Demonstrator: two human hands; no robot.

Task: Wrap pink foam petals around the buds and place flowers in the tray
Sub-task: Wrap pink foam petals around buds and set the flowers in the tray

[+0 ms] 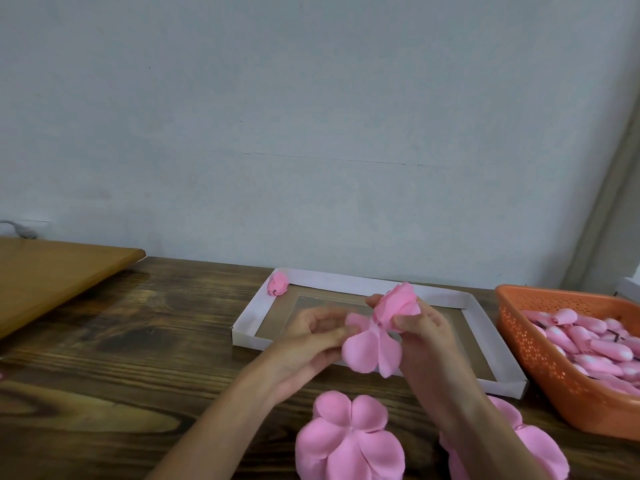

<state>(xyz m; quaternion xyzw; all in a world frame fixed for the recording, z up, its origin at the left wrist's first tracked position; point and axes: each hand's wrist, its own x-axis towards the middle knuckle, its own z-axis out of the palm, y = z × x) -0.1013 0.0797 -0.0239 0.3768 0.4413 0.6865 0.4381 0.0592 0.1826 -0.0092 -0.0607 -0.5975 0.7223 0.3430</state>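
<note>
- Pink flower (pixel 398 304) sits above the white tray (pixel 247 323); I see the right hand (pixel 427 336) squeezing it.
- The left hand (pixel 308 341) pinches a loose petal (pixel 360 348).
- One finished flower (pixel 278 285) lies in the tray's far corner.

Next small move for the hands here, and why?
Probably: the left hand folds the loose petals it pinches up around the partly wrapped bud that the right hand grips. They hang open below it, so the wrapping looks unfinished, not ready for the tray.
</note>
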